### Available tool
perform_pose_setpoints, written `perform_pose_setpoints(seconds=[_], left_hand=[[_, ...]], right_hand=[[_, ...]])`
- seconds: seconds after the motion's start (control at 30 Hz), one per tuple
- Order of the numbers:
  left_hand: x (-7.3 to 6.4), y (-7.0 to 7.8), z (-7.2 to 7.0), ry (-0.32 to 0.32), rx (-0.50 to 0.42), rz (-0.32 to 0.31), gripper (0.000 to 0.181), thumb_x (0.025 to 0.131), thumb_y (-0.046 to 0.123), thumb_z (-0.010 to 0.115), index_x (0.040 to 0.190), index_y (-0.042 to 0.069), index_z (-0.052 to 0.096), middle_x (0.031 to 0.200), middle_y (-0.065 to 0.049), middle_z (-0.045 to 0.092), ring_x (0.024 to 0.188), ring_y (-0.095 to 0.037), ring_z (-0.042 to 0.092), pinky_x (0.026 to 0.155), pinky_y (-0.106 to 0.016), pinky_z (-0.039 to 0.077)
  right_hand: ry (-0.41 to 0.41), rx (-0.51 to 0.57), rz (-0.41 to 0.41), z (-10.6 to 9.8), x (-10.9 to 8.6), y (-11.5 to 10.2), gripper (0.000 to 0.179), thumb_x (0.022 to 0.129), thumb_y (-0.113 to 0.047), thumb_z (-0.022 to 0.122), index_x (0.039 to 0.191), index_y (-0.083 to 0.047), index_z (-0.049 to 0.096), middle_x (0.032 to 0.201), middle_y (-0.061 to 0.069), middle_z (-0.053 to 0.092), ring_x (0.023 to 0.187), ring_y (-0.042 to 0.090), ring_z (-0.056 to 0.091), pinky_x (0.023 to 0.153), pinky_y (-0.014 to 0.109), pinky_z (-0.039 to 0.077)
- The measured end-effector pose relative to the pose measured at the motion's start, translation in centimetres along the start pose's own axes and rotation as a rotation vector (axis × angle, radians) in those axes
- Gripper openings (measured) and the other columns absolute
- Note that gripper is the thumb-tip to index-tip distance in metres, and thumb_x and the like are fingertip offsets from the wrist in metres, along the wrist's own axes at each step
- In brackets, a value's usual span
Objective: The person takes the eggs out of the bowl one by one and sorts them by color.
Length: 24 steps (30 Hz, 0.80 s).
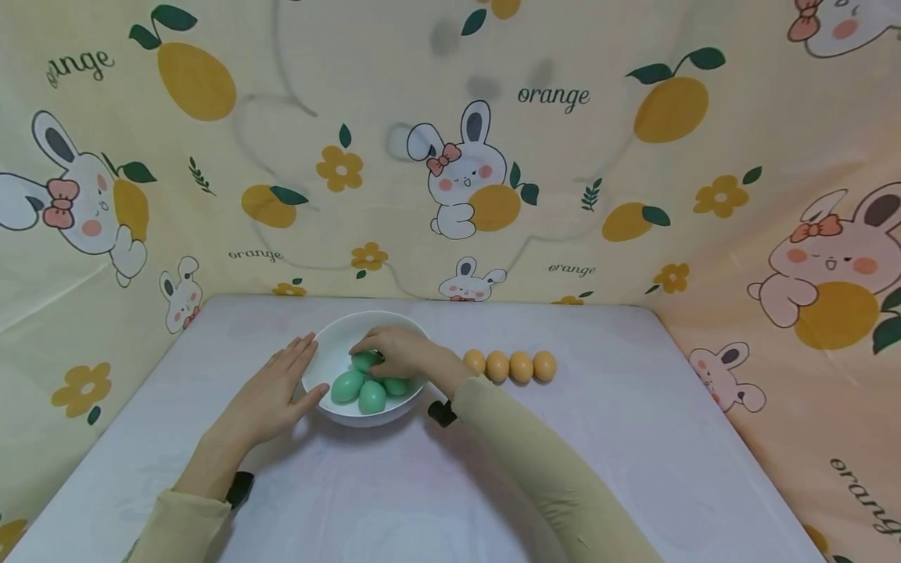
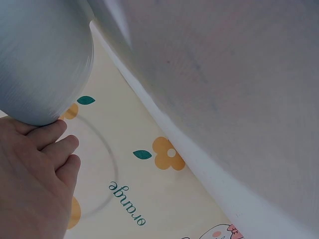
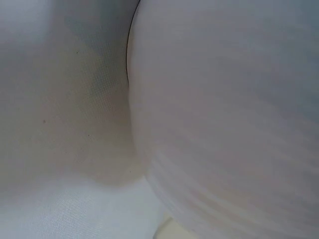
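A white bowl (image 1: 338,336) on the table holds several green eggs (image 1: 372,397). My right hand (image 1: 401,353) reaches down into it from the right, its thumb and fingers curled about one green egg (image 1: 363,361) at the back of the group. The right palm and wrist cover part of the bowl's far right rim. Along the left side of the bowl lies my left hand (image 1: 271,391), fingers extended and thumb at the near rim. In the left wrist view, its fingertips touch the bowl's outer wall (image 2: 45,64). The right wrist view is filled mostly by the bowl's side (image 3: 224,119).
Right of the bowl, several orange-brown eggs (image 1: 521,367) stand in a row, the leftmost partly behind the right wrist. A white cloth covers the table (image 1: 394,500). A printed curtain (image 1: 394,70) with rabbits and oranges hangs around the back and sides.
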State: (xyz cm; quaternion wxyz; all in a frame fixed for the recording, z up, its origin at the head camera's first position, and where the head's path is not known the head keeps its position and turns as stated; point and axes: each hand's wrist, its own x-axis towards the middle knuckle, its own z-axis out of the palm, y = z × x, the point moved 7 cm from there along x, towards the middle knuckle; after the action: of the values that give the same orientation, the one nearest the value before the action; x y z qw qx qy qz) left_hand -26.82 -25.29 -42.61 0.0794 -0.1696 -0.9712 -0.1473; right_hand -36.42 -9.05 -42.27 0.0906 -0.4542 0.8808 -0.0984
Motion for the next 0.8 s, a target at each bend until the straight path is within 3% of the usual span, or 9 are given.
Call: perform_pose_setpoints(seconds=[0.5, 0.8], left_hand=[[0.0, 0.3, -0.1, -0.003, 0.010, 0.007, 0.082, 0.105, 0.048, 0.055, 0.158, -0.010, 0.031, 0.168, -0.025, 0.027, 0.154, -0.046, 0.025, 0.124, -0.063, 0.026], [0.0, 0.2, 0.0, 0.014, 0.013, 0.005, 0.082, 0.104, 0.048, 0.056, 0.158, -0.009, 0.032, 0.167, -0.025, 0.028, 0.154, -0.047, 0.026, 0.123, -0.063, 0.027]], right_hand=[[0.093, 0.030, -0.037, -1.1, -1.4, -0.4, 0.047, 0.096, -0.030, 0.078, 0.141, -0.024, 0.067, 0.139, 0.002, 0.064, 0.122, 0.014, 0.060, 0.106, 0.025, 0.049], [0.170, 0.142, -0.055, -2.0, -2.9, -0.3, 0.048, 0.095, -0.028, 0.079, 0.140, -0.018, 0.066, 0.134, 0.004, 0.063, 0.100, 0.007, 0.063, 0.084, 0.012, 0.052]])
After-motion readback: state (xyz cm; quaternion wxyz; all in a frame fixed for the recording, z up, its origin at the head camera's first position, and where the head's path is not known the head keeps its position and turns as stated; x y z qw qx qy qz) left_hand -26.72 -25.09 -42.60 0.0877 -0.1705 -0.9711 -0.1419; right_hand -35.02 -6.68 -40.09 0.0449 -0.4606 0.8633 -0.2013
